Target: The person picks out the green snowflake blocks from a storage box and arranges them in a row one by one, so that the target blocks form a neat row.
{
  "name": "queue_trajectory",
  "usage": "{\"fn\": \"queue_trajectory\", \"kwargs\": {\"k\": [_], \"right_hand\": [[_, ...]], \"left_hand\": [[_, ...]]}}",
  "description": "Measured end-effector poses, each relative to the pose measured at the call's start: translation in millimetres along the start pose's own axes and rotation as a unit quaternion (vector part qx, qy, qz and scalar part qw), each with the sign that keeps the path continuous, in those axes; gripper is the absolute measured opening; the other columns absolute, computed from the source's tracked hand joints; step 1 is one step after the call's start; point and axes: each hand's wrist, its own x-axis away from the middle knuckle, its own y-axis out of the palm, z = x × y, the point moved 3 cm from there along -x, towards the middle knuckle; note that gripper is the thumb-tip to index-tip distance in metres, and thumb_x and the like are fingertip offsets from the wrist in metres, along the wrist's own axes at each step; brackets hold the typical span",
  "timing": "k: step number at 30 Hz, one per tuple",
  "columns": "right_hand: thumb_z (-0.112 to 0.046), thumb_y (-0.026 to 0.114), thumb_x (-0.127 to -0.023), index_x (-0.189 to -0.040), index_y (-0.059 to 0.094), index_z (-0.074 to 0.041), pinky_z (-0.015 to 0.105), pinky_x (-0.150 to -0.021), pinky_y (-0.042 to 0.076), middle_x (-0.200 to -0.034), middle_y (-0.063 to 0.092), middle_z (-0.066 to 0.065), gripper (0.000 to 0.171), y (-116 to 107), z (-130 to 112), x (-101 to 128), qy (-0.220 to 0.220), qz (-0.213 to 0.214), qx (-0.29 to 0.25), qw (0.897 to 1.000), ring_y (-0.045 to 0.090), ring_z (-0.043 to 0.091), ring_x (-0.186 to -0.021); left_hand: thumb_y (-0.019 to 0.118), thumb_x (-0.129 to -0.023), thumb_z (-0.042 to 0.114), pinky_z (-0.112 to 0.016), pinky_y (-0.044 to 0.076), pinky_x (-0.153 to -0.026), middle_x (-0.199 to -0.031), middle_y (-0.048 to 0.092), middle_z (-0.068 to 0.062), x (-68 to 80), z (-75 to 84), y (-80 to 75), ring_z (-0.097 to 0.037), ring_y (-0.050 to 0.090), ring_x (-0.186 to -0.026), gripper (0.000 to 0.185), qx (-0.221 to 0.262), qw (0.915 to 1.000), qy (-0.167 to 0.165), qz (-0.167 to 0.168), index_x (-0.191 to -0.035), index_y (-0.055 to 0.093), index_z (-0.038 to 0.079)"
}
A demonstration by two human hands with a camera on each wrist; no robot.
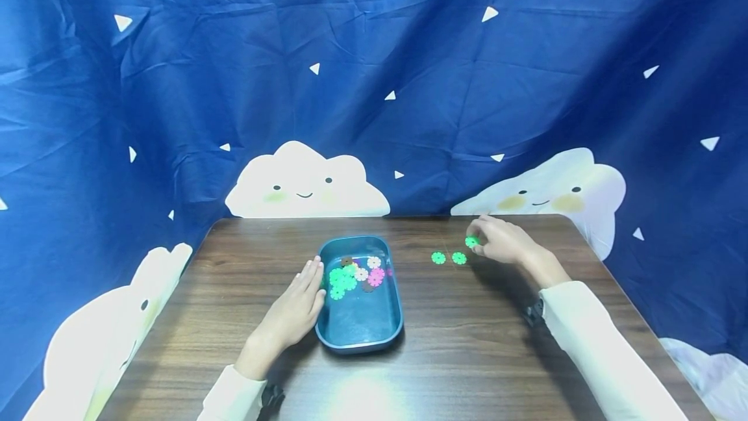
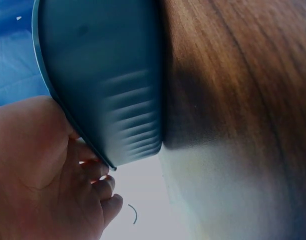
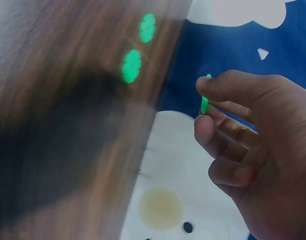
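My right hand [image 1: 501, 239] pinches a green flower-shaped disc [image 1: 471, 241] between thumb and fingers, above the right back part of the table. In the right wrist view that disc [image 3: 204, 102] shows edge-on at the fingertips. Two more green discs, a left one [image 1: 438, 258] and a right one [image 1: 459, 258], lie side by side on the wood, left of this hand. With fingers straight, my left hand [image 1: 296, 304] rests against the left rim of a blue tray [image 1: 359, 333]. The left wrist view shows its fingers along the rim of the tray [image 2: 103, 55].
Inside the tray lie several green discs [image 1: 341, 279], pink discs [image 1: 376, 277], white discs [image 1: 374, 262] and brown ones. The tray stands mid-table on the dark wooden table [image 1: 467, 356]. A blue curtain [image 1: 374, 83] with white clouds hangs behind the table's back edge.
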Motion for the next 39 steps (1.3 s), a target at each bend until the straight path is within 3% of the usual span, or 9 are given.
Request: {"fn": "queue_trajectory", "kwargs": {"k": [6, 13, 18, 31, 39], "right_hand": [[-0.023, 0.075, -0.082, -0.109, 0.067, -0.013, 0.048, -0.074, 0.053, -0.099, 0.063, 0.003, 0.029, 18.5, 18.7, 3.8, 0.023, -0.02, -0.014, 0.999, 0.06, 0.018, -0.085], [-0.024, 0.074, -0.085, -0.108, 0.067, -0.011, 0.048, -0.076, 0.052, -0.099, 0.062, 0.004, 0.028, 44.4, 35.1, 6.4, 0.043, -0.041, -0.022, 0.998, 0.058, 0.021, -0.087], [-0.024, 0.073, -0.086, -0.11, 0.066, -0.01, 0.05, -0.077, 0.051, -0.101, 0.061, 0.007, 0.028, 53.6, 39.3, 6.9, 0.053, -0.047, -0.027, 0.997, 0.058, 0.023, -0.088], [-0.027, 0.072, -0.088, -0.111, 0.067, -0.013, 0.05, -0.076, 0.052, -0.103, 0.06, 0.005, 0.027, 57.9, 42.6, 8.6, 0.075, -0.045, -0.03, 0.996, 0.06, 0.022, -0.09], [-0.028, 0.069, -0.09, -0.11, 0.067, -0.012, 0.053, -0.081, 0.052, -0.107, 0.064, 0.007, 0.026, 54.1, 39.6, 6.5, 0.063, -0.036, -0.043, 0.996, 0.063, 0.027, -0.097]], "left_hand": [[0.042, -0.104, 0.026, -0.048, 0.028, -0.121, -0.162, 0.024, -0.014, -0.2, -0.6, 0.4, -0.031, 0.026, -0.15, 0.056, 0.0, 0.9998, 0.011, 0.017, -0.152, 0.029, 0.0], [0.038, -0.106, 0.028, -0.047, 0.025, -0.122, -0.164, 0.018, -0.011, -0.1, -1.2, 0.2, -0.027, 0.019, -0.152, 0.057, 0.001, 0.9999, -0.001, -0.011, -0.155, 0.024, 0.003], [0.04, -0.105, 0.027, -0.048, 0.026, -0.122, -0.164, 0.019, -0.011, 0.4, -1.0, 0.4, -0.027, 0.02, -0.152, 0.057, 0.0, 1.0, -0.003, -0.008, -0.155, 0.025, 0.003], [0.04, -0.105, 0.027, -0.048, 0.026, -0.121, -0.164, 0.021, -0.012, 0.4, -0.7, 0.2, -0.03, 0.024, -0.151, 0.056, 0.0, 1.0, 0.004, 0.004, -0.154, 0.027, 0.002], [0.039, -0.105, 0.027, -0.048, 0.026, -0.122, -0.164, 0.02, -0.013, 1.0, -1.4, 0.4, -0.029, 0.022, -0.151, 0.056, 0.004, 1.0, 0.001, 0.002, -0.154, 0.026, 0.002]]}}
